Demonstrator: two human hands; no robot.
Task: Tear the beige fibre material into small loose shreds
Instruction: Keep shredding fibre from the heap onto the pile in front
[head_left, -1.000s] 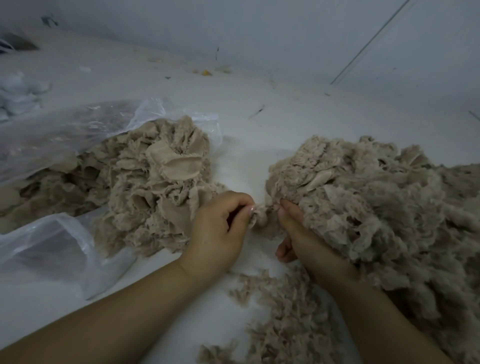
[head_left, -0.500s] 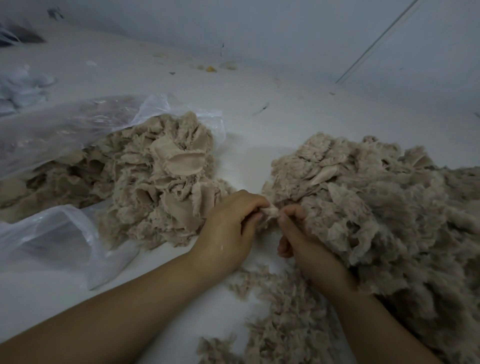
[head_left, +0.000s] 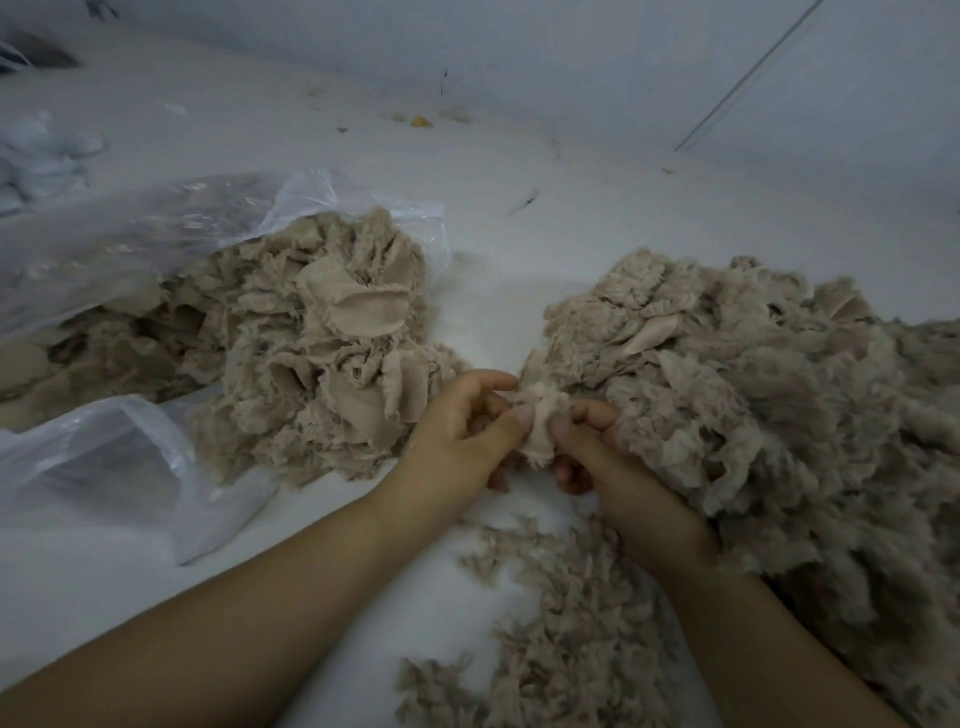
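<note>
The pale table (head_left: 519, 228) took up most of what I could see, and nearly all the beige fibre lay on it in heaps. The biggest, the right heap (head_left: 779, 415), was fluffed and ragged, spreading off toward the edge beside the right forearm; I took it for the finished pile, kept on that side so each shred could drop straight in. The left heap (head_left: 322, 353) spilled from the mouth of a clear bag (head_left: 130, 244) and held broader, flatter pieces, so it looked like the stock not yet torn, left within reach of the left hand (head_left: 457, 441). A thinner scatter (head_left: 561, 623) lay between the forearms (fallen bits, I supposed).

Smallest of all was the tuft (head_left: 540, 421), held in the gap between the two heaps, just above the table. The left hand gripped one side of it between thumb and fingers; the right hand (head_left: 613, 467) gripped the other side the same way, thumbs close together and facing. Holding it so near the middle would, I judged, let a short pull part it.
</note>
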